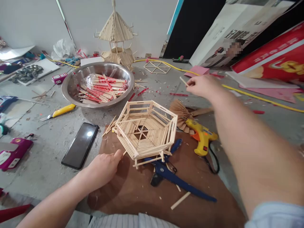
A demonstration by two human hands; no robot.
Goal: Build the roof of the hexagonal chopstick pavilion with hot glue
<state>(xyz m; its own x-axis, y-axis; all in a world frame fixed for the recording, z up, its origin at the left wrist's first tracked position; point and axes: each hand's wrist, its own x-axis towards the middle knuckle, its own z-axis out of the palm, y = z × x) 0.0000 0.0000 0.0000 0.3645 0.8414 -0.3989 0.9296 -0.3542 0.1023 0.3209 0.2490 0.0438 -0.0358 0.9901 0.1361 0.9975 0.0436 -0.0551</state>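
A hexagonal model built of thin wooden sticks [155, 146], with low railings around its rim, stands tilted on a brown cloth. My left hand [103, 169] is closed at its lower left corner, thumb and fingers pinching a stick end that juts out there. Farther off to the right, my right hand [201, 85] pinches a short wooden stick [183, 81], held above the table and apart from the model. Blue-handled pliers or cutters [175, 179] lie partly under the model. Right of it rests a yellow glue gun [200, 136] beside a folded brown paper fan [181, 115].
A steel bowl [67, 91] holds red-wrapped sticks. Behind it rises a stick pagoda [116, 30], with a flat hexagonal frame [156, 67] nearby. At left lie a phone [80, 145] and a yellow utility knife [63, 110]. A yellow cord [261, 98] crosses the right side.
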